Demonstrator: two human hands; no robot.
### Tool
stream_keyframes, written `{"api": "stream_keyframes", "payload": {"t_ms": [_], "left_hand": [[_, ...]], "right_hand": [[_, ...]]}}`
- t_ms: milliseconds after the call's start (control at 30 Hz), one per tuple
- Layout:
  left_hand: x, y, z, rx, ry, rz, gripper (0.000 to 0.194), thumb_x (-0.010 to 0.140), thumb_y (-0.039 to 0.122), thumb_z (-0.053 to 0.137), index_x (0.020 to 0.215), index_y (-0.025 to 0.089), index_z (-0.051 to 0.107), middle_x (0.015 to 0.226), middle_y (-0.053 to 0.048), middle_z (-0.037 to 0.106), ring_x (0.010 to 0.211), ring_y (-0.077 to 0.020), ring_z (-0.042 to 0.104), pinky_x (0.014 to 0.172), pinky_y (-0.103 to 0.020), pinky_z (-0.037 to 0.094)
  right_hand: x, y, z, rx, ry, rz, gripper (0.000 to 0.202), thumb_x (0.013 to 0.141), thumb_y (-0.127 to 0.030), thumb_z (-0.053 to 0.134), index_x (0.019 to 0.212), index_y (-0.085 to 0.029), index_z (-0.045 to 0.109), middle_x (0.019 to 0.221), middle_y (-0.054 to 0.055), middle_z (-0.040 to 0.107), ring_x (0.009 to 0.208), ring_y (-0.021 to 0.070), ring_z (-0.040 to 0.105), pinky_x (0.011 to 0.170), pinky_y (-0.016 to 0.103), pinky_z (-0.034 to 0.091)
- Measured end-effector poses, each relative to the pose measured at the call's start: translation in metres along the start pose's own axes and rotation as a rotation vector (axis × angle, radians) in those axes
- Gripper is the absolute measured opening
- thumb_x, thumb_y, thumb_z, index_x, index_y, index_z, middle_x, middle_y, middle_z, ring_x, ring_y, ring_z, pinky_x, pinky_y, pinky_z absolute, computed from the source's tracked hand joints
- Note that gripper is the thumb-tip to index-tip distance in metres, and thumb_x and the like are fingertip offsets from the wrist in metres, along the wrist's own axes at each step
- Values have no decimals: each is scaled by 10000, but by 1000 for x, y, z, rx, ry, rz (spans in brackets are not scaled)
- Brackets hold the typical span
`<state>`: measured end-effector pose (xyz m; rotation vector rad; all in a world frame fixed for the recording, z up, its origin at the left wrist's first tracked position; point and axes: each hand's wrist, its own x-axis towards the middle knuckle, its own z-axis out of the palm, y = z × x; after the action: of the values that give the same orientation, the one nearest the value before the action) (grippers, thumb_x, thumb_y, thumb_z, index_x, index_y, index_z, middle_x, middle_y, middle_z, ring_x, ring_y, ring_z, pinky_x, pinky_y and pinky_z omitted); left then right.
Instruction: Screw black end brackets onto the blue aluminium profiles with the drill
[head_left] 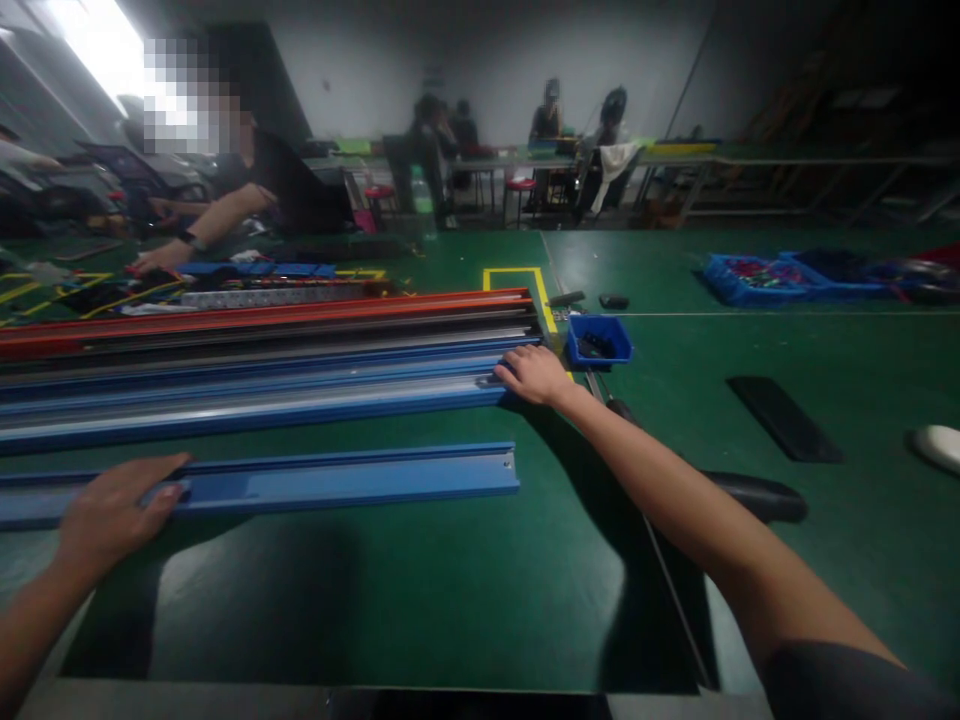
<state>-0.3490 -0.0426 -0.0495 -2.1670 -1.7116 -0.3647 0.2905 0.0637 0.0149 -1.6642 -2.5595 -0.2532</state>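
A long blue metal rail (352,482) lies crosswise near the front of the green table. Wrapped over its left part is my left hand (124,505), thumb on the near side and fingers across the top. Farther back, several more blue rails (390,388) lie side by side. My right hand (534,374) is closed over the right end of these rails, with the fingers bent down behind it; the fingertips are hidden. Beyond them lie dark rails (420,328) and orange-red rails (360,308).
A small blue bin (598,340) with black parts stands just right of the rails. Blue trays (765,278) of small parts sit at the back right. A black flat piece (784,418) and a black-handled tool (757,496) lie rightward. A co-worker's hand (166,257) works across the table.
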Motion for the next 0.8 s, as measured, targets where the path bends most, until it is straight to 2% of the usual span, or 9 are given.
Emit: {"api": "stream_keyframes", "payload": {"t_ms": [100, 200, 267, 333, 433, 500, 567, 667, 800], "left_hand": [[1, -8, -5, 1, -32, -15, 531, 993, 482, 262, 1097, 200, 700, 1142, -104, 803, 1146, -266, 716, 1070, -418, 539], [4, -17, -6, 39, -76, 13, 571, 996, 463, 241, 1113, 138, 695, 1167, -172, 787, 1149, -308, 708, 1076, -453, 529], [7, -20, -7, 16, -85, 50, 545, 992, 461, 262, 1121, 139, 683, 1182, -177, 779, 1187, -329, 692, 1095, -483, 517], [7, -19, -9, -24, -55, 81, 484, 982, 471, 310, 1175, 187, 652, 1255, -141, 758, 1252, -344, 658, 1110, -521, 502], [4, -13, -17, -24, -20, 103, 430, 962, 479, 386, 1280, 282, 597, 1360, -82, 715, 1279, -366, 634, 1087, -577, 499], [-1, -7, -22, 2, -46, 130, 408, 947, 476, 407, 1250, 317, 628, 1319, -59, 743, 1213, -365, 668, 1060, -581, 506], [-7, -1, -26, 13, -60, 205, 397, 936, 476, 413, 1157, 296, 691, 1263, -76, 773, 1151, -358, 698, 1063, -567, 505], [-10, 9, -28, 36, -44, 279, 370, 959, 457, 440, 1115, 293, 732, 1276, -62, 774, 1162, -341, 707, 1100, -567, 496], [5, 33, -28, 2, 10, 394, 321, 972, 438, 533, 1138, 279, 757, 1283, -48, 774, 1157, -307, 729, 1122, -551, 505]], "right_hand": [[-1, -2, -2, -11, 21, -11, 531, 1143, -479, 335, 1179, -124, 728, 1205, 165, 742, 1116, 310, 663, 979, 403, 420], [-3, -4, -5, -28, 60, -28, 543, 1137, -484, 344, 1213, -101, 722, 1258, 192, 711, 1193, 337, 604, 1048, 444, 381], [-5, -6, -9, -64, 129, -70, 540, 1131, -475, 369, 1271, -75, 703, 1339, 219, 669, 1239, 354, 567, 1089, 471, 360], [-7, -9, -12, -107, 221, -137, 522, 1126, -441, 401, 1344, -52, 673, 1425, 239, 618, 1272, 365, 550, 1125, 493, 348], [-13, -15, -16, -122, 319, -239, 474, 1116, -361, 441, 1396, -41, 649, 1477, 250, 590, 1329, 364, 535, 1180, 520, 327], [-18, -19, -19, -118, 350, -289, 437, 1102, -299, 460, 1399, -41, 651, 1477, 250, 597, 1362, 353, 526, 1207, 531, 317], [-23, -23, -22, -138, 369, -330, 420, 1090, -247, 459, 1399, -38, 653, 1487, 243, 596, 1386, 342, 522, 1229, 533, 308], [-29, -29, -26, -202, 389, -375, 412, 1082, -218, 454, 1387, -31, 658, 1499, 230, 593, 1404, 334, 526, 1254, 523, 301], [-40, -39, -28, -252, 420, -412, 393, 1074, -206, 455, 1353, -37, 674, 1495, 223, 603, 1421, 333, 527, 1256, 522, 323]]}}
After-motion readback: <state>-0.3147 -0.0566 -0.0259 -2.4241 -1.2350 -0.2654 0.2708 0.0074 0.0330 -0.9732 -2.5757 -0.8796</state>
